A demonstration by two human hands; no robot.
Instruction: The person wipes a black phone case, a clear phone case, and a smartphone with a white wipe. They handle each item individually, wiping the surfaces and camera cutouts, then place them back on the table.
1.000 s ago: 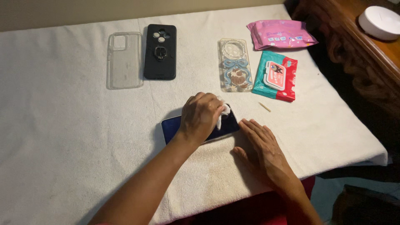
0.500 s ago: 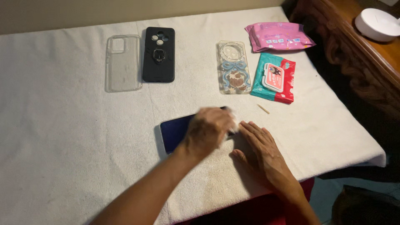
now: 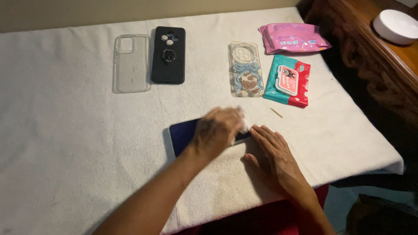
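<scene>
A smartphone (image 3: 185,132) with a dark screen lies flat on the white cloth-covered table (image 3: 65,143). My left hand (image 3: 217,128) is blurred with motion and presses a small white wipe (image 3: 243,122) against the right part of the screen. My right hand (image 3: 272,152) lies flat on the cloth, fingers spread, its fingertips at the phone's right end.
At the back lie a clear phone case (image 3: 130,63), a black case with a ring (image 3: 168,54) and a decorated clear case (image 3: 246,74). A teal and red wipe pack (image 3: 288,85), a pink pack (image 3: 294,38) and a toothpick (image 3: 276,112) lie right. A wooden cabinet (image 3: 374,56) holds a white round box (image 3: 397,25).
My left hand has rubbed back and forth over the phone's screen with the wipe. The right hand has stayed flat in place.
</scene>
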